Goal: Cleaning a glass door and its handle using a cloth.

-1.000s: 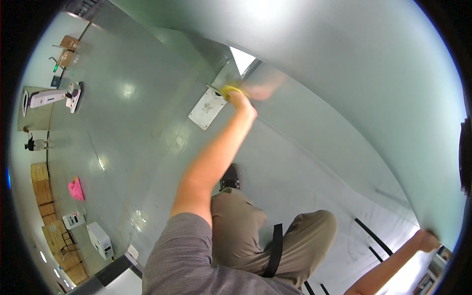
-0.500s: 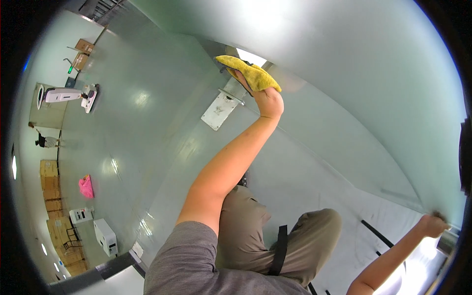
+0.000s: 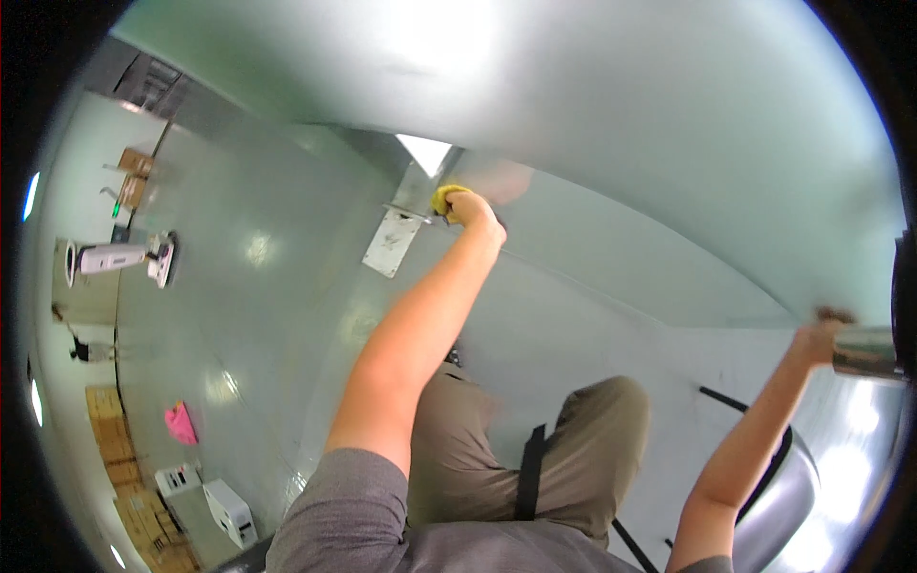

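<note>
My left hand (image 3: 470, 208) is closed around a yellow cloth (image 3: 443, 200), now bunched small, with most of it hidden behind the fingers. The hand is just below the lower edge of a large, smooth, pale grey-green panel (image 3: 592, 105); whether the cloth touches the panel I cannot tell. A white metal plate (image 3: 392, 244) lies just left of that hand. Far to the right, my right hand (image 3: 818, 342) is beside a shiny metal cylinder (image 3: 864, 352) near the panel's right end. Its fingers are blurred and partly hidden, so its grip is unclear.
My bent legs (image 3: 573, 449) are below the panel on the grey floor (image 3: 287, 191). A black bar (image 3: 723, 398) stands near the right forearm. Leftward are a white floor-cleaning machine (image 3: 115, 258), a pink cloth (image 3: 180, 423), white boxes (image 3: 229, 511), cartons (image 3: 110, 420) and another person (image 3: 91, 351).
My left hand has drawn back toward me, and the cloth, spread over the hand before, is bunched in it. The whole view has shifted; my right hand remains near the panel's right end.
</note>
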Available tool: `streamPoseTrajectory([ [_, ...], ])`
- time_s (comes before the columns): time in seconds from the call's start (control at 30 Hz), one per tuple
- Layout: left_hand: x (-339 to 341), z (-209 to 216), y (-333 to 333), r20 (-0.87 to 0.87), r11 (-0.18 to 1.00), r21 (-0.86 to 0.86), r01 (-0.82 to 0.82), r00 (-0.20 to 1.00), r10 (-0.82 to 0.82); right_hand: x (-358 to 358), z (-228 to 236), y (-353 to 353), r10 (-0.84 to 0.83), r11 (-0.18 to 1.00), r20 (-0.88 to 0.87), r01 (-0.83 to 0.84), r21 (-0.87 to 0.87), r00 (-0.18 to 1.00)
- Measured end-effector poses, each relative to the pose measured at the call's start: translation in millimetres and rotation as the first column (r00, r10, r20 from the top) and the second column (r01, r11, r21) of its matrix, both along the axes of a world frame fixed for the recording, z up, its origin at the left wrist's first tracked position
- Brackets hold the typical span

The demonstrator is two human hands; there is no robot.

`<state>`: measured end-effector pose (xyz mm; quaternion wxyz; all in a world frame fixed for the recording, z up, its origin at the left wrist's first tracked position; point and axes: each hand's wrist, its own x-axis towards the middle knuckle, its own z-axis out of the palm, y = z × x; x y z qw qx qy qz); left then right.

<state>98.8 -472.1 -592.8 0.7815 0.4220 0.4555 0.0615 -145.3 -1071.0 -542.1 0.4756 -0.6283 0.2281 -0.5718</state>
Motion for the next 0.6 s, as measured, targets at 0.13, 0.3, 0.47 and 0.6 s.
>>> streamPoseTrajectory([
  [0.13,-39.0,16.8,-71.3,-0.063,0.993,-0.042,-0.114,0.992,0.111,18.1,25.6,83.7,-0.071,0.997,0.085,0.069,0.022,0.994],
  [0.3,-45.1,51.6,-83.3,0.114,0.992,-0.029,-0.124,0.985,0.126,6.9,30.8,85.1,0.242,0.883,0.499,-0.402,0.243,0.832],
  [0.47,27.5,103.8,34.8,0.478,0.961,0.234,-0.145,0.878,0.016,5.4,77.4,127.1,0.343,0.864,0.574,-0.490,0.119,0.743],
  [0.6,43.9,114.9,68.7,0.589,0.896,0.358,-0.263,0.808,0.002,14.1,72.9,133.2,0.211,0.968,0.345,-0.245,0.059,0.915],
])
